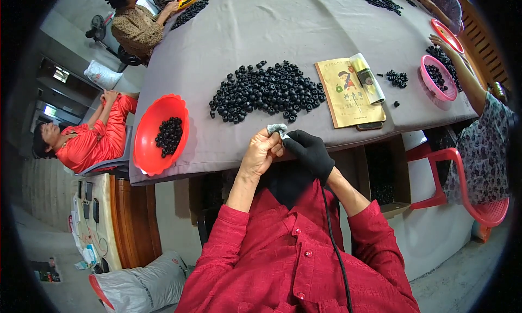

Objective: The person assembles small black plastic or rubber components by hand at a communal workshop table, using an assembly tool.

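Just over the near table edge, my left hand (260, 154) is closed in a pinch, with a grey fabric cover (277, 129) on a fingertip. Against it presses my right hand (311, 153), in a black glove, its fingers also pinched together. Whatever lies between the fingertips is too small or hidden to make out. Right beyond both hands spreads a heap of small, round, black pieces (266, 93), some showing a hole. To the left, a red scalloped basin (142, 136) holds more black pieces (169, 135).
A yellow booklet (345, 103) lies right of the heap, with a rolled sheet (368, 82) on it and a dark phone (370, 126) beside it. A pink basin (423, 69) stands near a co-worker's arm (470, 76). Another person (95, 136) sits at left. Boxes (399, 207) are under the table.
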Demonstrator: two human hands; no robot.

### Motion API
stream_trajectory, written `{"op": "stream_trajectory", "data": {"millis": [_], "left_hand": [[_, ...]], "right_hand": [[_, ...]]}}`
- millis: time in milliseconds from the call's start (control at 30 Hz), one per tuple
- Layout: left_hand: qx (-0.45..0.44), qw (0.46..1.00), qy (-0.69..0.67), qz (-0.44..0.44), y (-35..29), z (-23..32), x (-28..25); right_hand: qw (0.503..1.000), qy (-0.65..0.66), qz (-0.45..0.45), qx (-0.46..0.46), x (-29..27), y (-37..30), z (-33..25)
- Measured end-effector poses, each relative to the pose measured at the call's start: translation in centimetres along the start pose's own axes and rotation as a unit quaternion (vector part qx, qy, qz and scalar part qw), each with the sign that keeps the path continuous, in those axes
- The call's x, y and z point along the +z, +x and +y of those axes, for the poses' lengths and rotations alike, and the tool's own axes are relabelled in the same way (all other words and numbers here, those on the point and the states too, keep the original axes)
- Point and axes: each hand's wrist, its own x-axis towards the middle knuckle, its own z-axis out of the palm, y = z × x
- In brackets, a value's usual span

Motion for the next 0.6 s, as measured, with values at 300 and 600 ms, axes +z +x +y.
{"op": "stream_trajectory", "data": {"millis": [300, 600], "left_hand": [[-0.002, 1.000, 0.006, -0.009, -0.01, 0.00, 0.07], [0.009, 0.999, 0.032, -0.006, 0.05, -0.09, 0.33]], "right_hand": [[1.000, -0.016, -0.006, 0.003, -0.07, 0.04, -0.41], [0.999, -0.003, -0.023, 0.024, 0.02, 0.25, -0.39]]}}
